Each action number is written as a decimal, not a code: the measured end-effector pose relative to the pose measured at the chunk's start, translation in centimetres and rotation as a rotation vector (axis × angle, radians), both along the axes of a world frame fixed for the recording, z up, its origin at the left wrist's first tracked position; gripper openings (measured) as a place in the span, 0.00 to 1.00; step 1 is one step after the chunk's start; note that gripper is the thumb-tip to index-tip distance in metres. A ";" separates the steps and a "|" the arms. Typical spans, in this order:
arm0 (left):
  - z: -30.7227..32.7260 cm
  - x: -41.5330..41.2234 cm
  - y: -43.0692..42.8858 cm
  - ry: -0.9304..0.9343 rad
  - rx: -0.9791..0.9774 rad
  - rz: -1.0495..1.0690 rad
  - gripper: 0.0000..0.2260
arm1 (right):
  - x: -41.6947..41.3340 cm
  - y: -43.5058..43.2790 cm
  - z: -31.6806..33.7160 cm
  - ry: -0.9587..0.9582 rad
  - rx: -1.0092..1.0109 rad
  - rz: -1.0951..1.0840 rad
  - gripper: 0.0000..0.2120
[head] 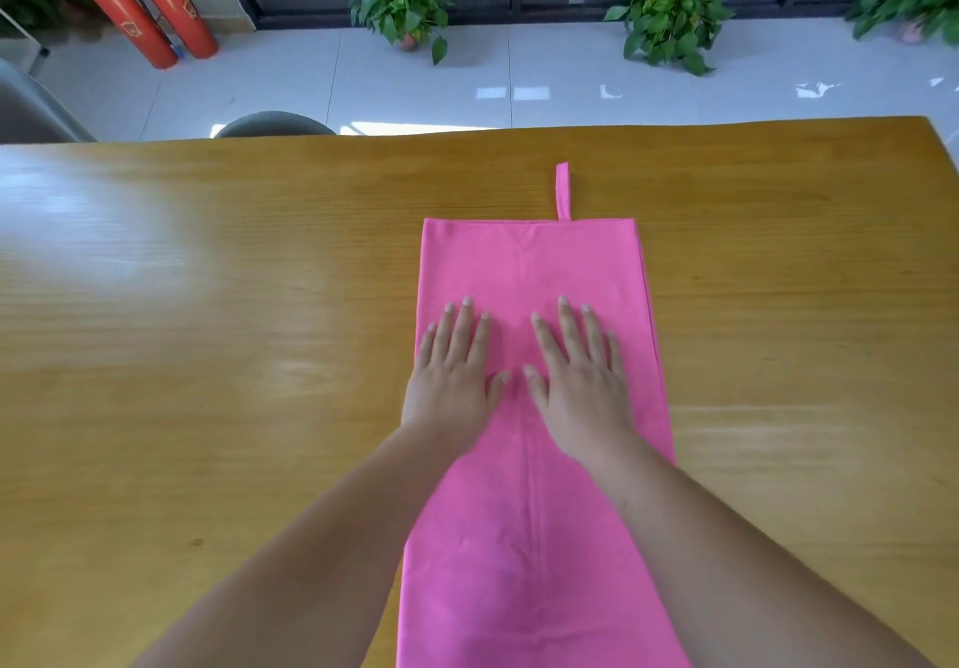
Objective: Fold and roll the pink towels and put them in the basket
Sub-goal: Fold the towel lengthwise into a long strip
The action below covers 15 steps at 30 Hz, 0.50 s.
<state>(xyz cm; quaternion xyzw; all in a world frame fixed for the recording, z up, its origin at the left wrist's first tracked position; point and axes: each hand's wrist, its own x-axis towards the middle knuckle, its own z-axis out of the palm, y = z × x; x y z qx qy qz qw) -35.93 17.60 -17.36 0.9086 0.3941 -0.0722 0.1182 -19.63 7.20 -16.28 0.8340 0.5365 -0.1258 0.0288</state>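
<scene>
Both the left hand (pixel 452 379) and right hand (pixel 581 382) lay flat, fingers straight and grasping nothing, on the pink towel (pixel 534 537), which lay folded lengthwise on the wooden table (pixel 207 356), hanging loop (pixel 562 191) away, probably to smooth it for rolling.

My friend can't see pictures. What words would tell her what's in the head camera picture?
Two bare hands, the left hand and the right hand, press flat side by side on a long folded pink towel lying on a wooden table. A small pink loop sticks out from the towel's far edge. Beyond the table are potted plants and two red fire extinguishers.
</scene>
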 end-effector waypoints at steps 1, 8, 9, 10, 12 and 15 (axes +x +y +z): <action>-0.1 -0.9 -2.0 -0.040 -0.022 -0.025 0.34 | -1.6 -1.6 -0.2 0.014 0.015 0.043 0.32; -0.4 -9.0 -4.9 0.019 0.019 -0.067 0.39 | 0.2 -11.7 -0.4 0.006 -0.047 0.050 0.36; -0.6 -8.5 -4.3 0.043 0.028 -0.071 0.39 | 0.7 -11.0 -0.6 -0.009 -0.052 0.055 0.36; -0.7 -7.7 -3.3 0.067 0.047 -0.074 0.39 | 1.3 -9.8 -0.8 -0.022 -0.045 0.061 0.36; -0.8 -5.7 -1.0 0.123 0.052 -0.065 0.39 | 2.6 -7.1 -1.1 -0.028 -0.043 0.057 0.35; 0.3 -3.1 0.9 0.182 0.069 0.010 0.36 | 3.3 -4.1 -0.5 -0.055 -0.062 -0.017 0.34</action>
